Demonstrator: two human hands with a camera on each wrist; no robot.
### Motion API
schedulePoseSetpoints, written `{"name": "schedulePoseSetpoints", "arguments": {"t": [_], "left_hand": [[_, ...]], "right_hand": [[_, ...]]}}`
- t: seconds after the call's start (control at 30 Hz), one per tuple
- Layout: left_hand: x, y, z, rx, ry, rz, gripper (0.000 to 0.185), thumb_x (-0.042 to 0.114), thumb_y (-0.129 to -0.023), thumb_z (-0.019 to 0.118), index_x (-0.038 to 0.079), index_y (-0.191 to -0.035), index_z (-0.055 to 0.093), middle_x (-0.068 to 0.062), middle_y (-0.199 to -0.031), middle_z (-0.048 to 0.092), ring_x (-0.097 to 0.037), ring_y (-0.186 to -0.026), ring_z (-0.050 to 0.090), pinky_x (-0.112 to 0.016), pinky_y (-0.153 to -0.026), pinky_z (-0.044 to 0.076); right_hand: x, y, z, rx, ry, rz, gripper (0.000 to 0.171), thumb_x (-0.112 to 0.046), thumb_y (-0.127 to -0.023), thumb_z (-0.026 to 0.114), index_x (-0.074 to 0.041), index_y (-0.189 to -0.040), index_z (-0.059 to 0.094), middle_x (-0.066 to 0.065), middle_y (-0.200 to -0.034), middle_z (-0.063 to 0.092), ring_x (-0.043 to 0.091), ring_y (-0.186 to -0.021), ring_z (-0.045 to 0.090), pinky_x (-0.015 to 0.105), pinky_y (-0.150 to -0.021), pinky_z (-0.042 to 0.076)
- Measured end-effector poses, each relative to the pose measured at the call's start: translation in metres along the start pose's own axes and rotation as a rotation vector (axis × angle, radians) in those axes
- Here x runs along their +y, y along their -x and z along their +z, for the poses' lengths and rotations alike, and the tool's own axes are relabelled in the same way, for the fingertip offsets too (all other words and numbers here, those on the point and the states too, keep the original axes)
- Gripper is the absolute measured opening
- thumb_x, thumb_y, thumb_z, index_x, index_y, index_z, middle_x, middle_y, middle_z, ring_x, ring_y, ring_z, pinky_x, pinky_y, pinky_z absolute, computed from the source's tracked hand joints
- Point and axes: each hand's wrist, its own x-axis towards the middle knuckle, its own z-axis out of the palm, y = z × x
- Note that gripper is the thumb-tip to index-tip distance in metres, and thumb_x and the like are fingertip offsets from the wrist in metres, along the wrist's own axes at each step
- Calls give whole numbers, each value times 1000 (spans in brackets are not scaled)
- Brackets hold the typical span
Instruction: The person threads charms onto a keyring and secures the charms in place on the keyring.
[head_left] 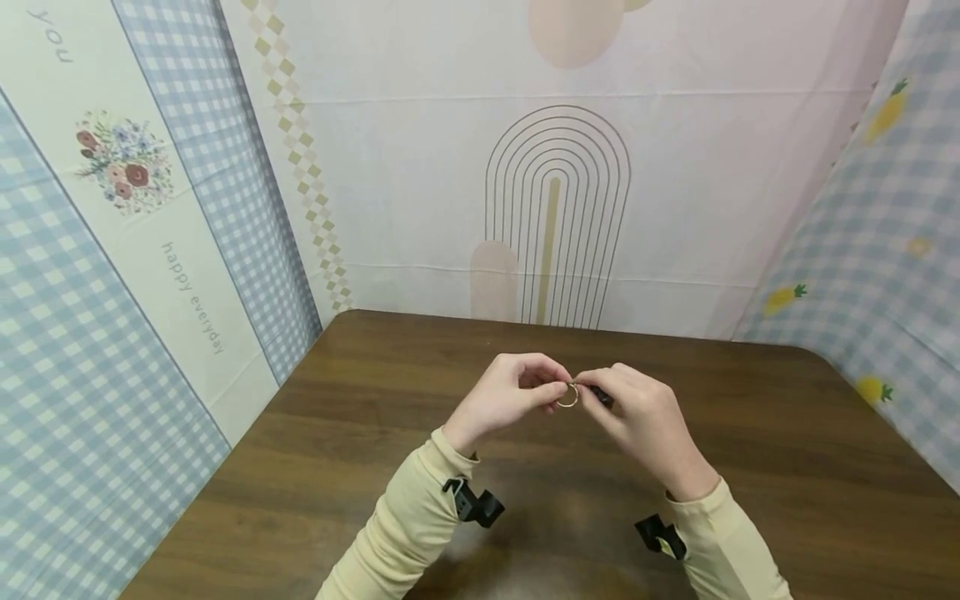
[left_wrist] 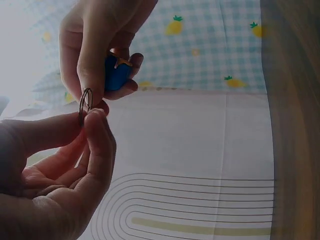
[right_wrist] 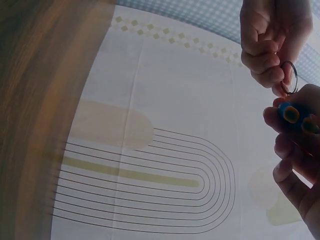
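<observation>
A small metal split ring (head_left: 567,395) is held in the air above the brown wooden table (head_left: 360,433), between my two hands. My left hand (head_left: 551,388) pinches the ring (left_wrist: 85,106) between thumb and forefinger. My right hand (head_left: 589,386) grips a small blue piece (left_wrist: 117,75) with yellow marks (right_wrist: 295,116) right against the ring (right_wrist: 289,77), and its forefinger tip touches the ring. In the head view the blue piece (head_left: 602,397) looks dark and is mostly hidden by fingers. Whether the piece is attached to the ring cannot be told.
Printed cloth walls stand close on three sides: an arch pattern at the back (head_left: 555,217), blue checks on the left (head_left: 90,375) and on the right (head_left: 885,250). Black camera mounts (head_left: 472,502) sit on both cream sleeves.
</observation>
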Motion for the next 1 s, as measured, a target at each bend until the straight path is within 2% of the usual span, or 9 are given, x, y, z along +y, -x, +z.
{"name": "schedulePoseSetpoints", "arguments": {"t": [0.13,0.23,0.33,0.43,0.53,0.6,0.77,0.87,1.0], "left_hand": [[0,-2,3,10,90,-11,26,1,-90,63,-6,-115,62,-27,-99,67,-4,-71,64,-28,-73,58],[0,-4,7,61,176,-20,35,-3,-88,63,-6,-122,55,-31,-100,65,-6,-71,66,-33,-76,59],[1,-8,11,113,214,-17,33,-5,-88,63,-8,-120,53,-33,-100,64,-7,-71,67,-32,-76,59],[0,-10,14,134,212,-6,26,-3,-89,63,-10,-113,58,-33,-101,65,-7,-71,68,-31,-75,60],[-1,-11,15,127,199,3,21,-2,-89,63,-10,-109,62,-34,-99,66,-6,-70,68,-33,-75,60],[-1,-12,15,114,184,-1,21,-1,-90,62,-10,-109,64,-34,-96,67,-6,-68,66,-34,-75,60],[-1,-15,14,87,148,-25,20,2,-93,60,-8,-109,66,-34,-90,66,-6,-63,63,-38,-73,60],[-1,-16,15,87,152,-31,21,3,-92,61,-8,-109,66,-28,-87,66,-6,-65,63,-36,-73,59],[0,-17,16,100,216,-35,24,-1,-88,64,-8,-111,63,-10,-80,63,-5,-69,66,-32,-77,59]], "right_hand": [[5,0,-1,15,14,27,7,-6,-85,63,-10,-85,70,-2,-68,61,6,-57,45,17,-53,36],[7,-1,-2,37,17,39,6,-7,-84,63,-9,-84,68,-3,-65,58,6,-55,42,16,-51,34],[10,-3,-3,64,13,37,5,-7,-84,63,-8,-84,68,-2,-66,58,5,-56,42,16,-52,35],[13,-3,-3,83,12,35,5,-7,-84,63,-9,-84,68,-3,-66,58,6,-56,43,16,-53,34],[18,-3,-4,88,17,23,5,-7,-84,64,-9,-84,69,-3,-65,59,7,-56,42,18,-53,35],[20,-2,-4,77,20,5,6,-10,-87,63,-9,-85,69,-2,-66,59,7,-57,42,19,-54,35],[26,-2,-4,44,20,-48,31,-29,-100,51,-9,-88,70,-1,-70,65,7,-58,45,21,-57,36],[28,-2,-4,56,20,-59,38,-34,-102,46,-9,-87,71,-1,-70,65,7,-57,44,20,-57,36],[30,-3,-4,80,11,-52,36,-34,-101,47,-10,-88,70,-3,-67,62,8,-56,41,20,-56,34]]}}
